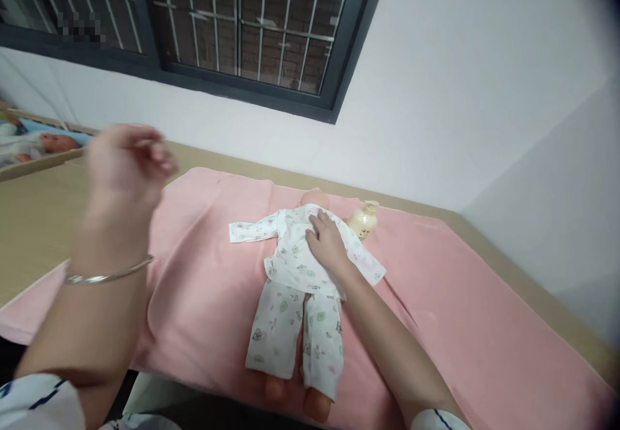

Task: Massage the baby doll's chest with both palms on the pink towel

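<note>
A baby doll lies on a pink cloth (203, 294), its bare feet (317, 405) towards me. It wears a white printed shirt (293, 249) and matching trousers (276, 333); only the top of its head (314, 199) shows past the collar. My right hand (328, 241) rests flat on the upper part of the shirt, fingers stretched out. Raised at the left, apart from the doll, my left hand (133, 159) is blurred, its fingers curled in with nothing visible in them. A metal bangle (109, 277) circles that wrist.
A pale yellow pump bottle (363, 221) stands just right of the doll's shoulder. Further left, another doll (43, 146) lies in a wooden-edged tray (43, 163). Behind the table are a white wall (416, 94) and a barred window with a dark frame (334, 110).
</note>
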Demonstrator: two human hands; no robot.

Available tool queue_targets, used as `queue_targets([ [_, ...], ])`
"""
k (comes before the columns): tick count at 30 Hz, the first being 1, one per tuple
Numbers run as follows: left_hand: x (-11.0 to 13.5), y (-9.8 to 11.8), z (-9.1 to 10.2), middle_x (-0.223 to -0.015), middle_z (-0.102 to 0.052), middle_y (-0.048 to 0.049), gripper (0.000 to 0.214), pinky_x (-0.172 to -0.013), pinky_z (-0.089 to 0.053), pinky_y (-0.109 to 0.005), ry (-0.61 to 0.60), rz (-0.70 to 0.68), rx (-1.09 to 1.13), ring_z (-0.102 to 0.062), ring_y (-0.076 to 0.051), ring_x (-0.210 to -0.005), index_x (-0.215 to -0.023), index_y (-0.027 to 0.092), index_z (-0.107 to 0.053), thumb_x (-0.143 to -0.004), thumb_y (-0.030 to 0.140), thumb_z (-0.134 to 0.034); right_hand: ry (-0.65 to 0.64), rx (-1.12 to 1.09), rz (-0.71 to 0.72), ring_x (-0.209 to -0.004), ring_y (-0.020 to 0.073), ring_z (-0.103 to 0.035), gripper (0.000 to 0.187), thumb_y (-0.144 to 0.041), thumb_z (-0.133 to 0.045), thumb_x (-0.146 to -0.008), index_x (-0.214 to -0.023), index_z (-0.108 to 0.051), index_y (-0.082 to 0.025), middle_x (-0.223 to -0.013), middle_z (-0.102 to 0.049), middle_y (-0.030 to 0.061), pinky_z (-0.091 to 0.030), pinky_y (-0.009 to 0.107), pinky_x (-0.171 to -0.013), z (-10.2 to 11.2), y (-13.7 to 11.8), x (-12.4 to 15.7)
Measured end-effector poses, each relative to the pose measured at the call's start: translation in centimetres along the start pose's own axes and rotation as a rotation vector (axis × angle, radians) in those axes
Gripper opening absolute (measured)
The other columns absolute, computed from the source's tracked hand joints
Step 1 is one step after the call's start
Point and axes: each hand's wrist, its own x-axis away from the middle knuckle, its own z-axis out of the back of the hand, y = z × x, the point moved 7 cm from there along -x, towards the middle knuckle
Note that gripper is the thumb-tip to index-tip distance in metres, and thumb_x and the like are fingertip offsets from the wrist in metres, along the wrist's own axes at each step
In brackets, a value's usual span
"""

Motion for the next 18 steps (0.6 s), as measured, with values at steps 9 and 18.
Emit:
queue_targets([
  [9,10.1,-16.2,-25.7,-0.094,-0.072,-0.0159,0.034,-0.084,-0.055,-0.033,-0.693,0.804,0.365,-0.071,-0.023,-0.091,-0.106,0.010,-0.064,-0.092,0.036,-0.047,0.369,0.105,-0.079,-0.146,0.0294,-0.035,0.055,-0.021,-0.037,-0.090,-0.141,-0.049,-0.002,-0.152,-0.043,0.0214,-0.024,0.053,-0.122,10.2,3.3,-0.7],
  [18,13.7,-19.7,-34.6,-0.150,-0.045,-0.0222,0.070,-0.104,-0.050,-0.029,-0.798,1.043,0.578,-0.053,-0.022,-0.134,-0.151,0.004,-0.030,-0.099,0.050,-0.028,0.111,0.418,-0.215,-0.142,0.0321,-0.038,0.054,-0.012,-0.035,-0.091,-0.142,-0.044,0.005,-0.149,-0.045,0.0245,-0.027,0.046,-0.119,8.2,7.2,-1.8],
])
